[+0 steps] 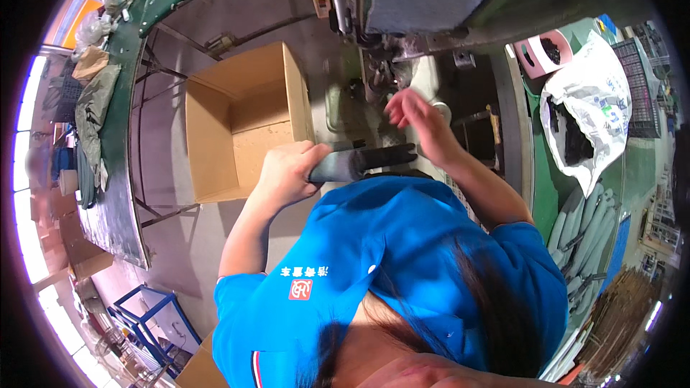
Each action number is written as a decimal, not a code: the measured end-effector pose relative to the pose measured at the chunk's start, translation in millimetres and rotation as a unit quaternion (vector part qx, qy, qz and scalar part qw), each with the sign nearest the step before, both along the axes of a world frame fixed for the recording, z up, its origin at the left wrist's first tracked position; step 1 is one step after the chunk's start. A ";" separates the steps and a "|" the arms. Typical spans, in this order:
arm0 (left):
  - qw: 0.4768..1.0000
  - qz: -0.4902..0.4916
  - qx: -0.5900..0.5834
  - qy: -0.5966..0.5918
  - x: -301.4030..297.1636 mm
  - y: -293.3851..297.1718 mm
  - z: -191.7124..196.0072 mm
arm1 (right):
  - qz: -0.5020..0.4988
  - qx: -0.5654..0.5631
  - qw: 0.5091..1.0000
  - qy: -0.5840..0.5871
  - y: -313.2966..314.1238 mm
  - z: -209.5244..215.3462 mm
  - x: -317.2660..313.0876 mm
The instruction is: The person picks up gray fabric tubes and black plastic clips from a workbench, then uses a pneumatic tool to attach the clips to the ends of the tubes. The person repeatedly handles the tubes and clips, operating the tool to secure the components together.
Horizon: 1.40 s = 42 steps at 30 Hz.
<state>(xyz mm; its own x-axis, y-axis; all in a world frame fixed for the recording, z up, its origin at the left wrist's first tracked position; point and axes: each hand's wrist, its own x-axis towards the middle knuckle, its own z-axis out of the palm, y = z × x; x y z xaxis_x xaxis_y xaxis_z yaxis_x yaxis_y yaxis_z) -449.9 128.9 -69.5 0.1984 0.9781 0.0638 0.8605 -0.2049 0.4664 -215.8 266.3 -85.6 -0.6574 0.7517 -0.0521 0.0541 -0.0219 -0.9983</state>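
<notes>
My left hand (289,170) is closed around the grey end of a long grey-and-black part (348,164). That part lies level in front of my blue shirt, its black, slotted end pointing right. Its exact kind I cannot tell. My right hand (424,123) is raised past the black end, apart from it, with the fingers loosely bent and spread and nothing visible in them. It is close to the dark metal machine head (384,72) at the top middle. Some of that machine's lower parts are hidden behind the hand.
An open cardboard box (208,129) stands left of my left hand. On the right-hand bench (544,208) are a white bag (617,93) of black parts, a pink bin (532,57) and several long grey pieces (589,226). A green-topped table (118,111) runs along the left.
</notes>
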 end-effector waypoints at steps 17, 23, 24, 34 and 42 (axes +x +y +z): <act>0.989 -0.056 0.118 0.072 73.2 9.5 22.4 | 0.005 -0.081 0.997 0.010 -53.8 1.2 36.5; 0.987 0.103 0.116 0.051 37.3 -8.4 -5.1 | -0.004 -0.146 0.987 0.072 -32.7 13.6 48.4; 0.982 0.115 0.153 -0.010 22.0 -7.9 -10.3 | -0.023 -0.148 0.986 0.076 -28.9 10.9 54.7; 0.863 0.328 0.173 0.344 -122.0 -48.8 -59.5 | -0.114 -0.158 0.981 -0.006 -23.9 -28.1 108.6; 0.937 0.262 -0.060 0.222 -39.3 -18.5 -212.1 | -0.158 -0.113 0.979 -0.062 -31.2 -37.1 142.6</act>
<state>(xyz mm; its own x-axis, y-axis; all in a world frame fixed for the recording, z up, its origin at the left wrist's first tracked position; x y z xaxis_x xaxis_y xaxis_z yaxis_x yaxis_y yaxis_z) -489.3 110.4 -281.6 -0.3307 0.9433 -0.0271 0.9430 0.3315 0.0312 -73.2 235.1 -122.7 -0.3714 0.8771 -0.3045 0.1292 -0.2760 -0.9524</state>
